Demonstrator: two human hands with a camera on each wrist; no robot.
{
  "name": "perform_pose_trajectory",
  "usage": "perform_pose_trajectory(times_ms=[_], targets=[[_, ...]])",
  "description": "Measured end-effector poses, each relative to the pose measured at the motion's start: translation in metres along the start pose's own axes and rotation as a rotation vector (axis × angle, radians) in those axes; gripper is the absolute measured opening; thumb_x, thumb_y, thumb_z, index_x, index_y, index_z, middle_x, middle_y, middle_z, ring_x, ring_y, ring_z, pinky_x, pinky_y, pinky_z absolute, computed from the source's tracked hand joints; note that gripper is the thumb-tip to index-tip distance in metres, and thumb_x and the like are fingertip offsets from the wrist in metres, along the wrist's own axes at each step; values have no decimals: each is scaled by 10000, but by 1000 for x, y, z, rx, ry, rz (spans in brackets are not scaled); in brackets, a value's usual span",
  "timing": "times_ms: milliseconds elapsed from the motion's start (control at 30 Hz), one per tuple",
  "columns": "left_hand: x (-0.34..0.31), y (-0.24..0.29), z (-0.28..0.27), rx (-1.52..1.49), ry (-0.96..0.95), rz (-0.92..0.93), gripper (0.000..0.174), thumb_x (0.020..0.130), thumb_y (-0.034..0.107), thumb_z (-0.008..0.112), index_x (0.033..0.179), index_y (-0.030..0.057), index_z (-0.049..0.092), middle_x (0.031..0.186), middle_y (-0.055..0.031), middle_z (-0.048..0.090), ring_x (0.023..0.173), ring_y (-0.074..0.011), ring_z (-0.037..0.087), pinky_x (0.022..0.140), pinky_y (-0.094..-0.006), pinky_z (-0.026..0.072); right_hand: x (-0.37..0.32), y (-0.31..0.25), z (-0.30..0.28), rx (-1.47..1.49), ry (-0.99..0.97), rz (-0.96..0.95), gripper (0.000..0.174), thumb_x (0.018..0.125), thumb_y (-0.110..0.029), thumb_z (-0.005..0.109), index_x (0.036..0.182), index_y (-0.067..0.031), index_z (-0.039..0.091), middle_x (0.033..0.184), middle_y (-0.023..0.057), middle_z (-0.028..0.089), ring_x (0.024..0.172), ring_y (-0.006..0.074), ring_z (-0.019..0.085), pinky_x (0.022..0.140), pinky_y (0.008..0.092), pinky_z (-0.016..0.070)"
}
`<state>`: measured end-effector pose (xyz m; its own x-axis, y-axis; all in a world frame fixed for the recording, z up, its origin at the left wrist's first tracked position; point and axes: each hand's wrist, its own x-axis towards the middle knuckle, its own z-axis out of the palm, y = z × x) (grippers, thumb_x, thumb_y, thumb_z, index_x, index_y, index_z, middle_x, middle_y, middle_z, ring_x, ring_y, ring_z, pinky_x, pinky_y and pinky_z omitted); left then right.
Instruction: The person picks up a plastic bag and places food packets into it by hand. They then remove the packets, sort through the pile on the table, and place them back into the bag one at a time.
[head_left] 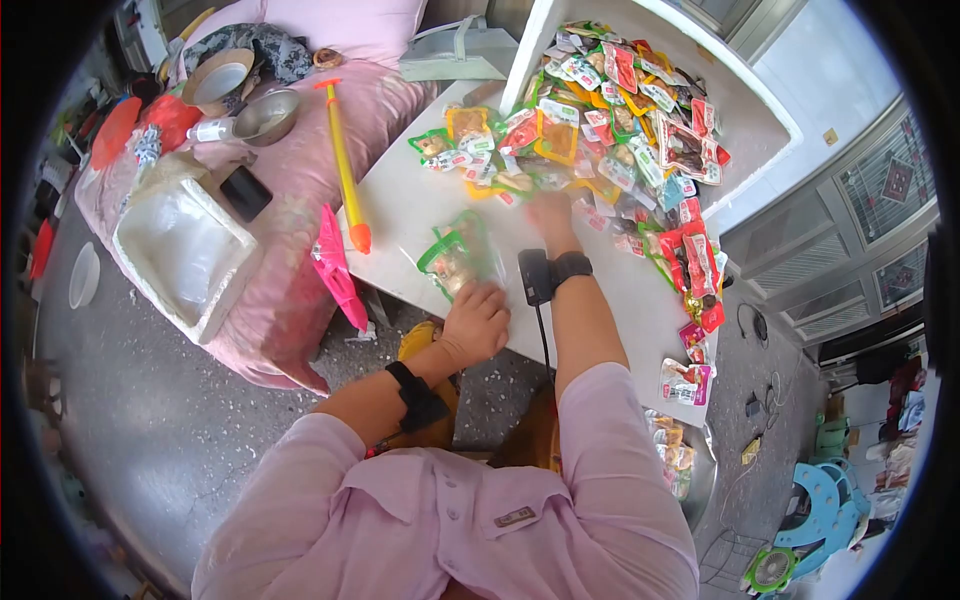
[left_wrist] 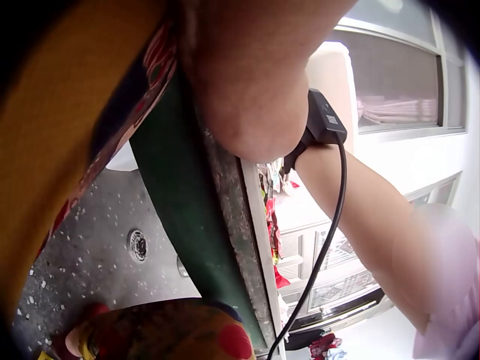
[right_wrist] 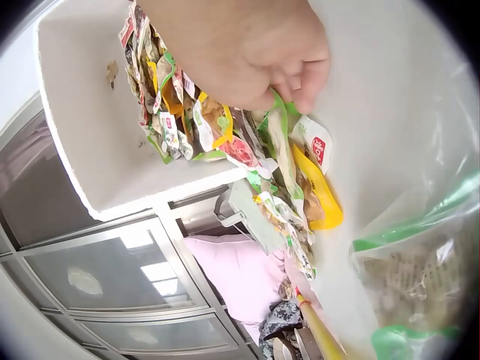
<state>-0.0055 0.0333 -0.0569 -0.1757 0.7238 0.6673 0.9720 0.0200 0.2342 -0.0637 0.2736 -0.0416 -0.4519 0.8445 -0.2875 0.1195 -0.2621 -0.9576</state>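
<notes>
My right hand [head_left: 552,212] reaches to the heap on the white table [head_left: 400,205]. In the right wrist view its curled fingers pinch the top edge of a green-edged snack packet [right_wrist: 279,135]; in the head view the hand is blurred. Packets with white, red and yellow edges lie around it. A clear plastic bag with green trim [head_left: 452,262] and pale packets inside lies on the table before me. My left hand [head_left: 476,322] rests at the table's near edge, its loosely bent fingertips right at the bag's lower corner. The left wrist view shows only its heel, fingers hidden.
A white foam box [head_left: 765,110] lies on its side at the back right, packets spilling out. More packets [head_left: 700,265] line the right edge. A yellow pump-like tube [head_left: 343,165] and a pink plastic bag [head_left: 337,270] lie at the left edge, beside a pink-covered bed [head_left: 300,190].
</notes>
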Motion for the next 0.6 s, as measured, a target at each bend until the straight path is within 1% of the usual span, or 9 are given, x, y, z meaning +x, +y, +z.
perform_pose_trajectory(times_ms=[100,167,233,267,333,400,433,500,600], targets=[[0,-2,0,-3,-26,-9,223,584,178,552,775,61,544,977,-109,506,998,-262,452,891,-444,277,-3,-1,-3,-15,-137,19,115,649,-107,552,699,-8,521,649,115,525,548,236,538,479,339,440],[0,-1,0,-6,-17,-11,224,585,178,552,775,61,543,977,-110,505,996,-262,452,892,-445,276,-2,-2,-12,-141,-314,-9,146,663,-84,544,768,10,506,698,114,525,565,222,543,465,326,451],[0,-1,0,-6,4,-8,225,585,177,551,776,60,542,977,-112,505,995,-262,453,892,-446,275,8,-1,-25,-329,-420,-80,189,677,-60,537,838,28,491,746,112,525,583,209,549,452,313,462],[0,0,0,-7,-1,-11,224,586,176,549,777,61,542,977,-112,505,994,-262,454,892,-446,275,16,2,-32,-442,-413,-137,213,684,-49,533,872,37,484,771,112,525,592,203,552,446,306,468],[1,0,-1,-5,-8,-15,222,587,174,547,778,61,542,977,-112,506,992,-262,455,892,-447,276,62,22,-51,-815,-365,-309,227,689,-67,534,880,42,477,805,125,516,592,211,554,441,312,463],[1,0,-1,4,-4,-12,223,588,177,547,779,61,542,979,-112,505,994,-264,454,891,-447,276,78,28,-62,-984,-322,-460,237,695,-84,536,881,49,470,835,133,509,572,216,553,437,311,458],[0,0,-1,10,-3,-11,224,588,178,547,779,61,543,979,-112,505,996,-265,453,891,-448,277,81,31,-66,-968,-308,-524,241,699,-92,537,878,53,468,848,134,508,551,218,552,435,307,456],[0,-1,1,2,-10,-11,228,587,181,547,781,61,543,980,-112,506,1000,-267,452,891,-449,277,84,28,-63,-791,-216,-509,223,698,-108,539,843,48,474,821,139,512,534,234,548,444,316,449],[-1,-1,2,-7,-24,-18,236,585,184,549,786,60,543,980,-114,506,1004,-270,450,891,-450,277,77,17,-39,-315,-5,-263,168,684,-133,539,746,19,503,699,151,531,541,279,542,479,355,436]])
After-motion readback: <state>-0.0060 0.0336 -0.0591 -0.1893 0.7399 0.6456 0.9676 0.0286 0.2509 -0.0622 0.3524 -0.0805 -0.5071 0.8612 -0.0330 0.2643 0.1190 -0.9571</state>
